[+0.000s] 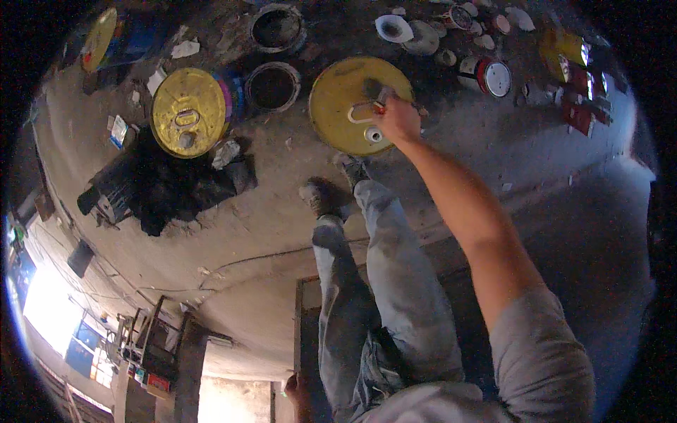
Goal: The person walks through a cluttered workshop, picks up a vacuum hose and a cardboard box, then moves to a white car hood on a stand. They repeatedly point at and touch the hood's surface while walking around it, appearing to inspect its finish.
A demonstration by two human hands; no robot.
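My right hand [397,121] reaches down over the yellow lid of a large drum [331,116], its fingers closed. Beside the fingers lies a pale oval handle [362,113] on the lid; whether they touch it is unclear. A dark, blurred piece [376,87] shows just beyond the fingers, its kind too unclear to name. Close to the hand, a round pale bung [374,134] sits in the lid. Low in the view, my left hand [293,385] hangs down, partly cut off, its fingers too dark to read.
Left of the drum stands another yellow-topped drum [169,109], with a black heap of cloth or plastic [176,187] below it. Two dark open buckets [273,86] stand between. Far right lie a paint can [497,79] and a white bowl [393,29]. A cable [261,256] crosses the floor.
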